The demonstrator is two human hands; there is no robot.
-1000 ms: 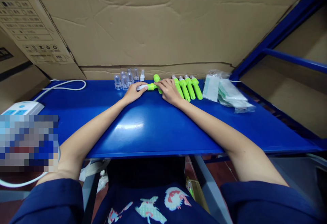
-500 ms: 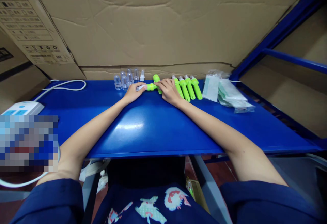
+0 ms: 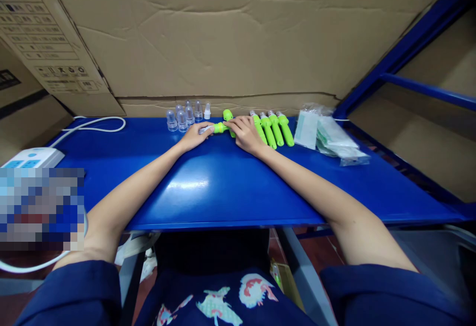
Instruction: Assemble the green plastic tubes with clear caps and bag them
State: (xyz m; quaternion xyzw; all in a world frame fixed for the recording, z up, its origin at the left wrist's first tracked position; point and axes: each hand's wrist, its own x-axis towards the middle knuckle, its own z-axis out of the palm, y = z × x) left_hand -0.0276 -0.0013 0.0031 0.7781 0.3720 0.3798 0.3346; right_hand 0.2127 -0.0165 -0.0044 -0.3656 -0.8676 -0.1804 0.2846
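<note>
Between both hands, a small device with a clear tube and a green collar (image 3: 219,128) lies level just above the blue table. My left hand (image 3: 195,136) is closed around its clear end, thumb along it. The fingers of my right hand (image 3: 245,134) are bent together at its green end and hide most of that part. Just behind the right fingers stands a bright green piece (image 3: 228,115). To the right of my right hand, several green-handled devices with clear tips (image 3: 275,128) lie side by side. Left of my left hand stand several clear caps (image 3: 181,119) and one white cap (image 3: 207,111).
Clear bags with pale green and white packets (image 3: 334,135) lie at the table's right. A white power strip (image 3: 35,157) with a cable sits at the left. Cardboard (image 3: 223,33) walls the back, and a blue metal frame (image 3: 409,43) rises at the right.
Both hands keep nearly the same place and grip on the device. Only slight finger motion of the right hand shows, along with a tiny shift of the view.
</note>
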